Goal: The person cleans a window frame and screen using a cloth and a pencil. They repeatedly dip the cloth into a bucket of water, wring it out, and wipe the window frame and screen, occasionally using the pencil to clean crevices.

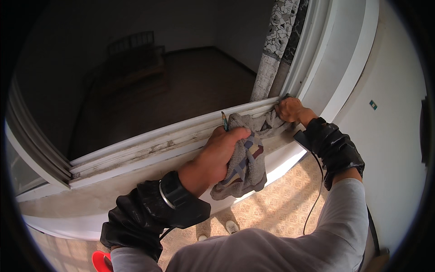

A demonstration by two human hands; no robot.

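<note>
My left hand (221, 153) is closed on a grey terry cloth (249, 170) with a blue, yellow and maroon pattern, and on a slim tool or brush (224, 121) whose pointed tip sticks up above the fist. The cloth runs on to my right hand (290, 108), which presses a bunched part of it into the right corner of the window track (163, 146). My right fingertips are partly hidden. Dark dirt marks the white grooved track left of the cloth.
A patterned curtain (280, 37) hangs behind the window at the upper right. Below the track runs a dusty sill (119, 183). A red plastic container (101, 261) stands at the lower left. Thin cables hang from both wrists near the patterned floor (282, 204).
</note>
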